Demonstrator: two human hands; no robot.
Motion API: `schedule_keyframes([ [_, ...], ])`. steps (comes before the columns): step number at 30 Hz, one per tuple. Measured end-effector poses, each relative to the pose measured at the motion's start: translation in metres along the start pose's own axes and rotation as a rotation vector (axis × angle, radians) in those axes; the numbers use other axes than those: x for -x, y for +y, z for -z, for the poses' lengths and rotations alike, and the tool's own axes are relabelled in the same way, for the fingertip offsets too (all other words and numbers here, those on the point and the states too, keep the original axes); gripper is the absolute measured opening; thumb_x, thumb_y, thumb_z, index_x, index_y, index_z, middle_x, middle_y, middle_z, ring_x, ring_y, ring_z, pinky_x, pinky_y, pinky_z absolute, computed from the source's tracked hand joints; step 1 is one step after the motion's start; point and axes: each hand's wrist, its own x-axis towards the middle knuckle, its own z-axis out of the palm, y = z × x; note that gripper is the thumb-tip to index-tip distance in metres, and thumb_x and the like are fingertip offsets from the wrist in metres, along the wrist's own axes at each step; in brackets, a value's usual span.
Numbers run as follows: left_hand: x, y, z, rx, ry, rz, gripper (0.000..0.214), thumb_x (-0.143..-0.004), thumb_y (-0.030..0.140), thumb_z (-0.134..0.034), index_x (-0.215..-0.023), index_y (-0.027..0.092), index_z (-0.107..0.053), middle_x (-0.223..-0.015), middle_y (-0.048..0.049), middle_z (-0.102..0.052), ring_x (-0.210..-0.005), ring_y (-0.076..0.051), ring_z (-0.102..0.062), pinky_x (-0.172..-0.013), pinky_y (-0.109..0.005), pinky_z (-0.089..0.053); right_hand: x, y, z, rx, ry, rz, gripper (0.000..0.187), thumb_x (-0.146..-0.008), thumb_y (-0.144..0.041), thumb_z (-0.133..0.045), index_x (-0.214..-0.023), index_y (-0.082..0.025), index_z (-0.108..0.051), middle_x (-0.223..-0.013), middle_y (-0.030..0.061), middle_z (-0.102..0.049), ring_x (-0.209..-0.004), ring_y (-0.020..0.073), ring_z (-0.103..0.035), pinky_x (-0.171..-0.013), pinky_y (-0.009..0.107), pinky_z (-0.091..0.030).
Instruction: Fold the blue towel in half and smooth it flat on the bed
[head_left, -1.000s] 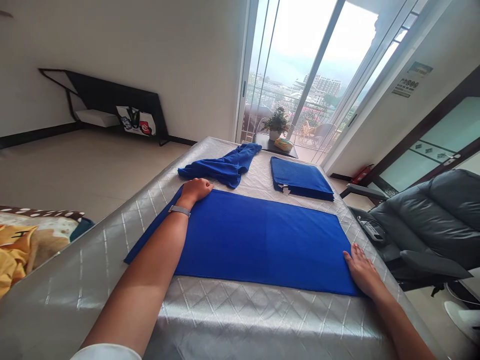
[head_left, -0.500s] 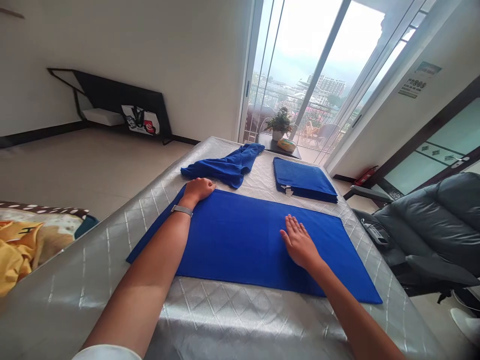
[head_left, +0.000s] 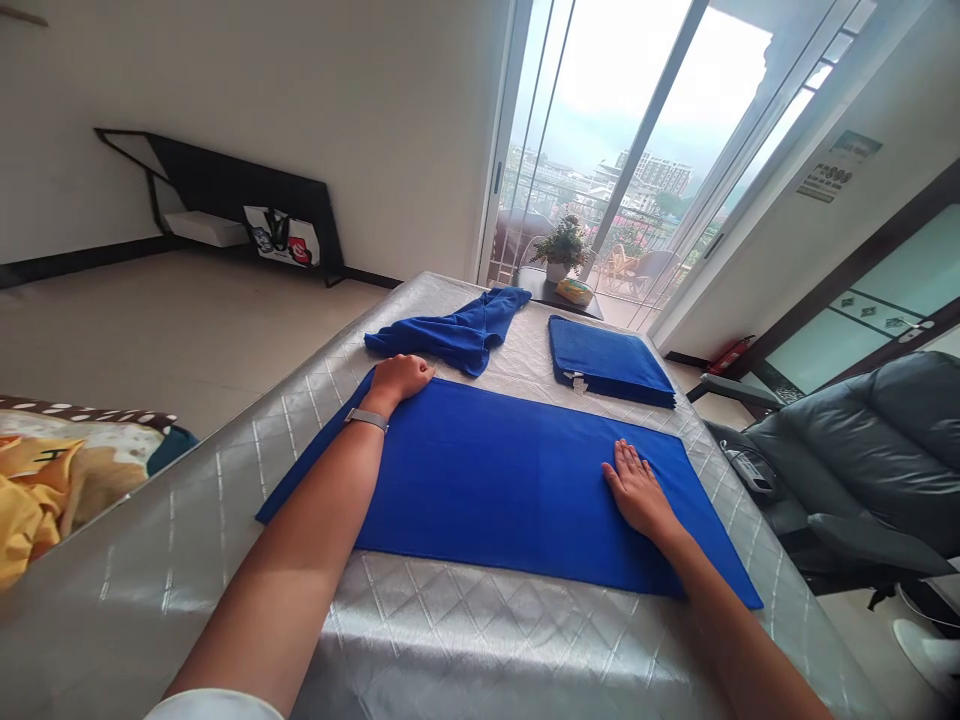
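Note:
A flat blue towel [head_left: 480, 480] lies spread in a long rectangle across the silver quilted surface. At its far left edge my left hand [head_left: 403, 376] is closed, its fingers curled on the towel's border; the fingertips are partly hidden. My right hand [head_left: 637, 490] rests palm down on the right half, fingers stretched out. Beyond the left hand lies a crumpled blue towel [head_left: 457, 335]. A neat stack of folded blue towels [head_left: 611, 358], with white tags at its near corner, sits at the far right.
A small dark table with a potted plant [head_left: 561, 248] and a yellow packet [head_left: 574, 291] stands past the far edge. On the right is a black armchair [head_left: 885, 440]. Yellow fabric [head_left: 37, 500] lies low at left. A black frame [head_left: 232, 180] leans by the wall.
My right hand has slid to the right over the towel, staying flat. My left hand keeps its place at the far left edge.

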Motion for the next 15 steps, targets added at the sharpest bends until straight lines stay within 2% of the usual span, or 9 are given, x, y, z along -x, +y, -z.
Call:
schedule_keyframes([
  [6,0.000,0.000,0.000,0.000,0.009,-0.007,0.042,-0.087,0.045,-0.043,-0.094,0.025,-0.080,-0.105,-0.0120,-0.077,-0.100,-0.032,-0.070,-0.079,-0.034,-0.051,0.010,0.088,-0.009,-0.003,0.024,-0.193,0.076,-0.100,-0.048,-0.007,-0.158,-0.001,-0.018,-0.166,0.0133,-0.015,-0.153,0.0231,-0.012,-0.125,0.044,-0.014],
  [9,0.000,0.000,-0.001,0.001,0.008,-0.011,0.042,-0.087,0.044,-0.043,-0.091,0.026,-0.080,-0.103,-0.0119,-0.077,-0.100,-0.032,-0.070,-0.078,-0.034,-0.051,0.014,0.122,-0.010,-0.031,0.034,-0.265,0.078,-0.099,-0.050,-0.006,-0.158,0.000,-0.019,-0.166,0.0140,-0.017,-0.153,0.0247,-0.014,-0.124,0.045,-0.016],
  [12,-0.001,0.000,-0.001,0.005,0.006,-0.007,0.042,-0.087,0.044,-0.043,-0.093,0.025,-0.080,-0.103,-0.0121,-0.077,-0.100,-0.032,-0.070,-0.079,-0.034,-0.051,0.015,0.142,-0.007,-0.026,0.041,-0.319,0.079,-0.098,-0.050,-0.008,-0.156,0.001,-0.024,-0.164,0.0166,-0.022,-0.152,0.0276,-0.018,-0.124,0.048,-0.017],
  [15,-0.001,0.000,-0.002,0.010,0.014,0.002,0.042,-0.087,0.045,-0.044,-0.096,0.026,-0.080,-0.104,-0.0118,-0.077,-0.101,-0.032,-0.070,-0.080,-0.034,-0.051,0.011,0.134,0.001,0.016,0.085,-0.344,0.078,-0.099,-0.047,-0.009,-0.155,0.004,-0.027,-0.163,0.0191,-0.023,-0.152,0.0294,-0.017,-0.123,0.049,-0.018],
])
